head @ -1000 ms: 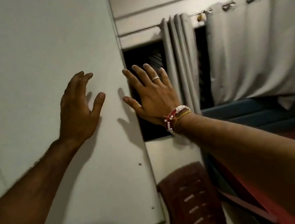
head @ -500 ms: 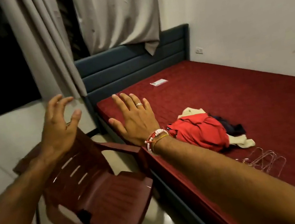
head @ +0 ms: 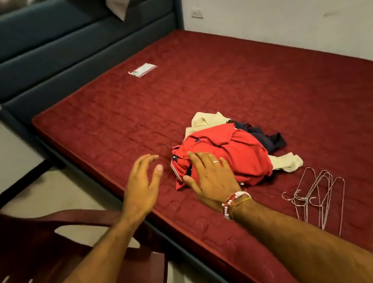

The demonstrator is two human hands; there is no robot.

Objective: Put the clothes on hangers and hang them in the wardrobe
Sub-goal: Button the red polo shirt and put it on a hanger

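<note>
Red mattress (head: 219, 80): clothes (head: 237, 152), wire hangers (head: 317, 195), packet (head: 142, 69)

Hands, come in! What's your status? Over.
Both open: left hand beside, right hand over red shirt. Shirt tops clothes pile on mattress, wire hangers alongside. Nothing in the way.

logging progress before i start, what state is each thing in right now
red shirt, crumpled, topmost, not on a hanger
cream garment, crumpled under the red shirt
dark garment, bunched beside the red shirt
wire hangers, empty, heaped on the mattress
left hand, open, holding nothing
right hand, open, over the red shirt
</note>
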